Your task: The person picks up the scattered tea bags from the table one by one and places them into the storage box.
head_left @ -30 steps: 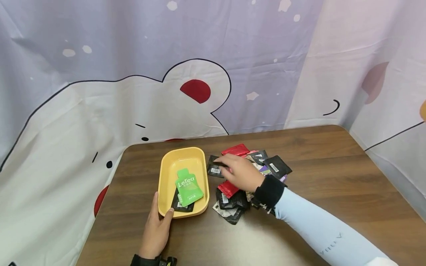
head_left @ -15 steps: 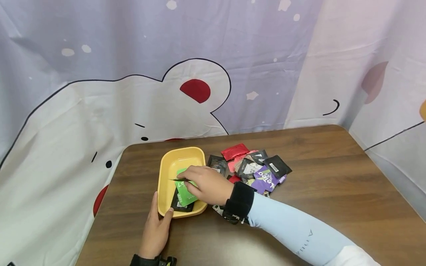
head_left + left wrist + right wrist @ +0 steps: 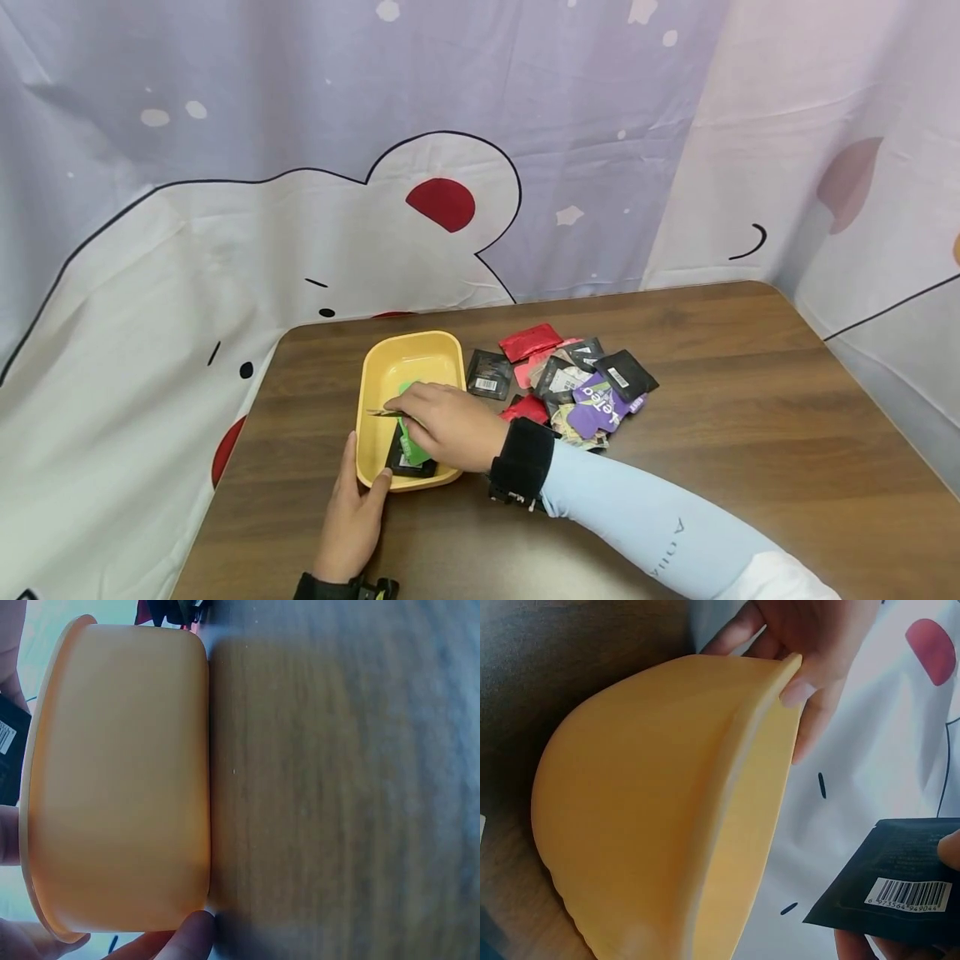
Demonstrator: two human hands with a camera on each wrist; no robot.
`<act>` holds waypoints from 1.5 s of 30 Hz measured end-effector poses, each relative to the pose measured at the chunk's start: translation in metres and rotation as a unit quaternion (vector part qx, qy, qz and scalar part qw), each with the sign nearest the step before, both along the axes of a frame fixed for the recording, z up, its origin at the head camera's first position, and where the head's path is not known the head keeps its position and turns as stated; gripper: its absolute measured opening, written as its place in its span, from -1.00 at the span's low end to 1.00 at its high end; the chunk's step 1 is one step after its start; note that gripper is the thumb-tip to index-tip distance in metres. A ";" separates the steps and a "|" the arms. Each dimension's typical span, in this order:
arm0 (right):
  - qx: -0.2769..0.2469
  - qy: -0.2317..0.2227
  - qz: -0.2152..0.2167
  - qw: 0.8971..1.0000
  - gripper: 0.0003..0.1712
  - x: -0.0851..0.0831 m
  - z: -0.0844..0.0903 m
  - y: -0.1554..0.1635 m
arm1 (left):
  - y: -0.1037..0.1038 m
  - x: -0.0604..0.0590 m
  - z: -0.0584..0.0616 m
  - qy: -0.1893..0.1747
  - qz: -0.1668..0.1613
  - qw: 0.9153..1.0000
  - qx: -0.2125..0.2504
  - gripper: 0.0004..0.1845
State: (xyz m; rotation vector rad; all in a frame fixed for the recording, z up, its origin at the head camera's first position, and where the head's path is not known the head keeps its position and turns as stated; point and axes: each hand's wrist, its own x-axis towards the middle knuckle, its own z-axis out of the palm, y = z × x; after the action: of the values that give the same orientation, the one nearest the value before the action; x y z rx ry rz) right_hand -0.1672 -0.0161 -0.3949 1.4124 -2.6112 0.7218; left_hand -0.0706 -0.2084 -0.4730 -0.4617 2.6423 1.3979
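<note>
My left hand (image 3: 351, 521) grips the near left corner of a yellow plastic tray (image 3: 412, 350), thumb over the rim and fingers against the outer wall. Above the tray, my right hand (image 3: 453, 429) pinches a dark sachet (image 3: 381, 412), seen edge-on in the head view. The right wrist view shows a barcode on that sachet (image 3: 900, 894). Inside the tray lies a green pouch (image 3: 417, 452), partly hidden by my right hand, over a black sachet (image 3: 399, 462).
Right of the tray a black sachet (image 3: 488, 373) lies flat. Beyond it spreads a pile with red packets (image 3: 530, 342), a purple pouch (image 3: 597, 407) and several black sachets (image 3: 626, 375). All rest on a brown wooden table (image 3: 720, 400), backed by a patterned curtain (image 3: 315, 242).
From over the pile, my right hand has moved left to above the tray, now with a dark sachet in its fingers. My left hand stays on the tray corner.
</note>
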 end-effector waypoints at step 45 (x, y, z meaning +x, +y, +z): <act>-0.020 -0.052 -0.204 0.977 -0.33 -0.019 -0.047 0.200 | 0.002 -0.005 0.000 -0.029 0.014 0.999 -0.004 -0.09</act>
State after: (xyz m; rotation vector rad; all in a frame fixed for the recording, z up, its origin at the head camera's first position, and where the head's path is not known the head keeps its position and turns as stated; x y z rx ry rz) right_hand -0.1862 0.1838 -0.4420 0.8013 -2.8117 0.7990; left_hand -0.0760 -0.2059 -0.4734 -0.5339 2.6061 1.3607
